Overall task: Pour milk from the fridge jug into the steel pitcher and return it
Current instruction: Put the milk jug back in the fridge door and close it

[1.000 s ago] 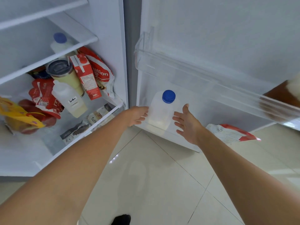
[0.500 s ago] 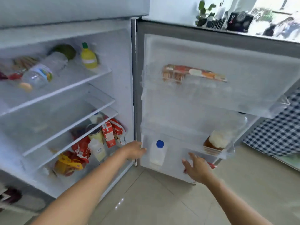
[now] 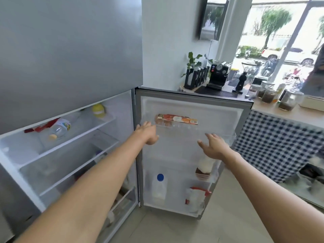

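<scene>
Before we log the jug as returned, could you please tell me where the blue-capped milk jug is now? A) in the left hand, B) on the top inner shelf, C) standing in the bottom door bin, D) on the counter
C: the milk jug stands upright in the bottom door bin, with both hands raised well above it and empty.

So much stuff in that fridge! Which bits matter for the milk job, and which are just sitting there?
Part of the job:
- milk jug, blue cap, bottom door shelf
- fridge door, open
- left hand and right hand, both empty

Just sitting there:
- orange packet in the top door shelf
- yellow bottle
- coffee machine on the counter
</scene>
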`<act>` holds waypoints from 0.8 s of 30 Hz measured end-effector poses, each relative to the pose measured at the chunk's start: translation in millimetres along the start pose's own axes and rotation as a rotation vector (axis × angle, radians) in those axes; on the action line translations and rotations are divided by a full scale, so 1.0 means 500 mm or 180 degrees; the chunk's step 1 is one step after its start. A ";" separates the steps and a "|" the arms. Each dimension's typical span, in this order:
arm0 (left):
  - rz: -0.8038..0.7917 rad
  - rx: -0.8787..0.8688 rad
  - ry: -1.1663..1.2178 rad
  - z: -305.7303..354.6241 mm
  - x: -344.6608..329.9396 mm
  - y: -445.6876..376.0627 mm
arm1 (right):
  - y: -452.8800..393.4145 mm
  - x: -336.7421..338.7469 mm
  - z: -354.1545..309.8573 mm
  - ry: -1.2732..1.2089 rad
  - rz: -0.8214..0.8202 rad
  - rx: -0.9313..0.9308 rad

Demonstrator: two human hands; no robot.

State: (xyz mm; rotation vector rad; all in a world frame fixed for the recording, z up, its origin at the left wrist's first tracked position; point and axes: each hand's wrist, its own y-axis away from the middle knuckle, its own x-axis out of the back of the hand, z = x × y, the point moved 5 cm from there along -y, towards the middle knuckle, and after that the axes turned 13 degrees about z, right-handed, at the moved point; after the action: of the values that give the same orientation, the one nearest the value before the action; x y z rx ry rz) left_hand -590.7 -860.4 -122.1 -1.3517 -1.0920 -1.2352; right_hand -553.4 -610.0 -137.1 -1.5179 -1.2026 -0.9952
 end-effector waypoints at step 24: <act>0.0487 -0.0442 0.0212 0.082 0.115 -0.368 | -0.381 0.123 0.077 0.0222 0.0669 -0.0143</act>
State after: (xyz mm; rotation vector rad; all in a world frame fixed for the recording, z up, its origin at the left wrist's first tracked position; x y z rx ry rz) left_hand -762.3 -795.4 -50.4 -1.4600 -0.8530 -1.2518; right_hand -726.3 -541.1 -54.3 -1.5949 -0.9559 -0.9313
